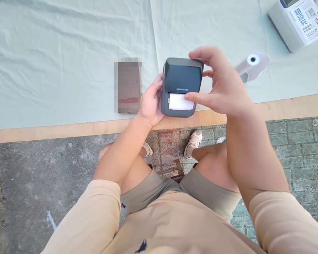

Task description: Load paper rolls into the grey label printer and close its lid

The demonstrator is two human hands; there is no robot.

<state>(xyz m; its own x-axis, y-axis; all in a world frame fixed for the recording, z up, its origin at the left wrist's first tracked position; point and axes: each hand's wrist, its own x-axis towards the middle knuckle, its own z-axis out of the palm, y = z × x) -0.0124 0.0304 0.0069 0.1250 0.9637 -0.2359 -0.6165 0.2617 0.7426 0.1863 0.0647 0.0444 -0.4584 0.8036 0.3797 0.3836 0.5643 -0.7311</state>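
the label printer (182, 86), a small dark grey box with a white strip of paper (180, 102) showing at its front slot, sits between my two hands right at the near edge of the desk (55, 53), a little right of the middle of what i see.

going left to right: the desk is covered with a pale green cloth (69, 35), creased, with the bare wooden edge (55, 129) showing along its near side. at about 9 o'clock from the printer a phone (128, 86) lies flat on the cloth, screen up, just beside my left hand but not touching it.

my left hand (149, 106) cups the printer's left side, fingers wrapped round the side and thumb along the front corner, so those fingers are gripping the printer. my right hand (222, 86) comes over from 3 o'clock: the upper fingers (201, 53) rest on the top right corner of the lid, and my thumb (194, 97) lies at the front just by the paper slot. that hand is half curled round the printer's right side, pressing on it.

at about 2 o'clock from the printer, behind my right hand, a roll of labels (253, 63) lies on the cloth with its core hole facing up. further out at 1 o'clock, in the far right corner, a white box-shaped device (296, 24) with a printed sticker stands on the cloth, well apart from everything else.

below the desk edge i see my knees, my pale shoes (193, 143) on the brick paving (294, 148), and grey concrete on the left.
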